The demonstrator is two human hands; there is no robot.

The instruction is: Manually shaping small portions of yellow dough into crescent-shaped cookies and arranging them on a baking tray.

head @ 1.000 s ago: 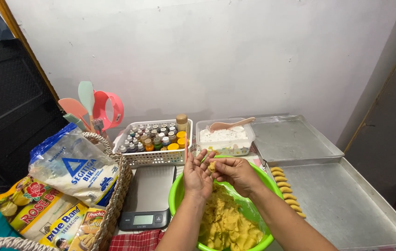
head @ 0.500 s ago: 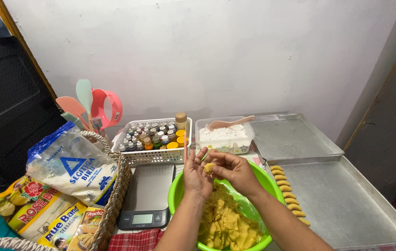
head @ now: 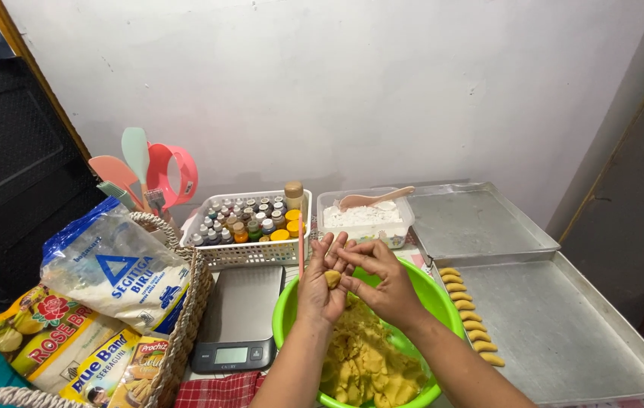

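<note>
Yellow dough lump (head: 332, 279) sits cupped in the left hand (head: 322, 287) above the green bowl (head: 291, 317), right hand (head: 386, 283) fingers pinched onto it, apparently shaping it like the pieces (head: 469, 313) lining the tray (head: 563, 332) beside the bowl.

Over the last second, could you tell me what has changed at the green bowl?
Little has changed. The left hand and right hand stay together above the green bowl, working a small piece of yellow dough; the piece now lies on the left palm, with the right fingers at its edge. The row of shaped pieces on the metal tray, the scale and the basket of bottles have not moved.
</note>
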